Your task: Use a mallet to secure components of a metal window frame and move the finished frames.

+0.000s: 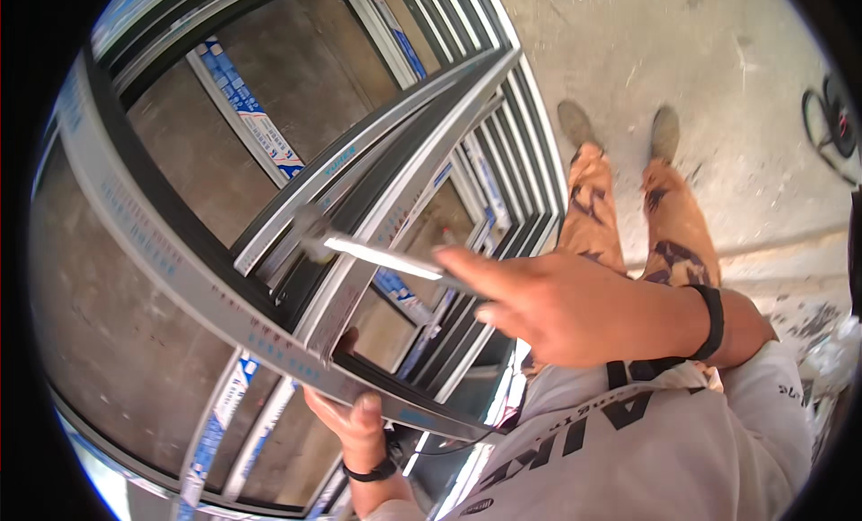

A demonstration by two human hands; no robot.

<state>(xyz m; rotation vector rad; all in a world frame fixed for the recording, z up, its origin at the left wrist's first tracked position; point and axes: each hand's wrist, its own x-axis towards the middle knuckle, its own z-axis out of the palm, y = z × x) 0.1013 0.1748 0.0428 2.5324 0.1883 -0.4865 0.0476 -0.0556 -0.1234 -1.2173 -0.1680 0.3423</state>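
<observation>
My right hand [575,306] grips a hammer [382,256] with a shiny metal shaft, its index finger lying along the handle. The hammer's head is smeared by motion, over the end of a loose aluminium profile [287,198]. This profile and a second bar [404,180] slant across a large grey and black metal window frame [180,234]. My left hand [346,413] is wrapped round the frame's near rail, close to where the second bar meets it. Some of its fingers are hidden behind the rail.
More frames with parallel silver and black rails [530,135] lie stacked beneath. Blue and white protective film [242,104] covers several bars. My legs and shoes [664,131] are on the concrete floor [628,36]. A black coiled cable [831,131] rests at the far right, above a pile of clear plastic [831,359].
</observation>
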